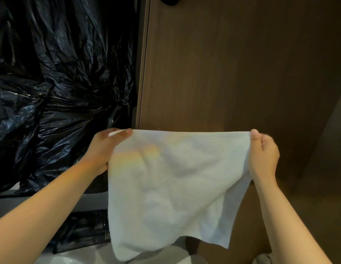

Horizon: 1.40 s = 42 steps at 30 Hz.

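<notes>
Both hands, left (104, 149) and right (263, 155), pinch the white towel's (166, 187) 2 top corners, stretching it flat.

We are seeing everything through a single wide-angle camera worn on the head, which is looking forward and down from the person's own standpoint. It is sitting close to the work. The forearms are entering from the bottom corners, and the left hand (104, 149) and right hand (263, 155), pinching the top corners of a white cloth (166, 187), are filling the lower half. Beyond them we are facing black plastic sheeting (61, 82) on the left and a brown wooden panel (232, 63) on the right.
</notes>
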Each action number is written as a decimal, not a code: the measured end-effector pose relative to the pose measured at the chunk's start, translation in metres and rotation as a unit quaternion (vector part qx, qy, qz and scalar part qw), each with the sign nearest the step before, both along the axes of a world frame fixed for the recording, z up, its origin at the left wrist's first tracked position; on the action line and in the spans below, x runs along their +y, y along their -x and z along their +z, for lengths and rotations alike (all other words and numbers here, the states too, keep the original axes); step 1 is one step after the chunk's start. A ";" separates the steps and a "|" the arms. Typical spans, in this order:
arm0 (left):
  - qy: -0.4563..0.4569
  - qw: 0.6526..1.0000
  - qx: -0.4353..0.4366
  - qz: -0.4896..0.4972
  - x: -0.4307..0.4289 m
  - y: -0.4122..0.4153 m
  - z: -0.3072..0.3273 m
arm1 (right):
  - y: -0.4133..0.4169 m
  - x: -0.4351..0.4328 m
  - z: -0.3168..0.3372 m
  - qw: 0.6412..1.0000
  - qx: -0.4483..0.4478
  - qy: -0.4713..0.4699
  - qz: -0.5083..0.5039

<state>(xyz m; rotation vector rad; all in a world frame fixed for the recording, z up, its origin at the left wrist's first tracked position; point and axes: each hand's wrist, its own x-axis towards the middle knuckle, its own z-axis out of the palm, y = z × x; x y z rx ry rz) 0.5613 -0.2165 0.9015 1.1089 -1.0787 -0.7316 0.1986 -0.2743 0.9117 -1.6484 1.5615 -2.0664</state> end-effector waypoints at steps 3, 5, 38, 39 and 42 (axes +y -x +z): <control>-0.032 0.997 -0.066 0.036 -0.007 -0.010 -0.003 | 0.004 -0.003 -0.004 0.999 0.016 -0.039 0.006; -0.081 0.968 -0.210 0.113 -0.018 -0.013 -0.020 | 0.000 -0.010 -0.019 0.992 0.045 -0.117 0.002; -0.169 0.972 0.165 -0.019 0.066 0.059 -0.100 | -0.067 0.084 -0.124 0.973 -0.065 -0.165 0.146; -0.167 0.971 0.173 -0.017 0.068 0.060 -0.101 | -0.070 0.086 -0.124 0.970 -0.072 -0.171 0.159; -0.164 0.973 0.165 -0.012 0.073 0.063 -0.103 | -0.078 0.093 -0.125 0.953 -0.083 -0.193 0.219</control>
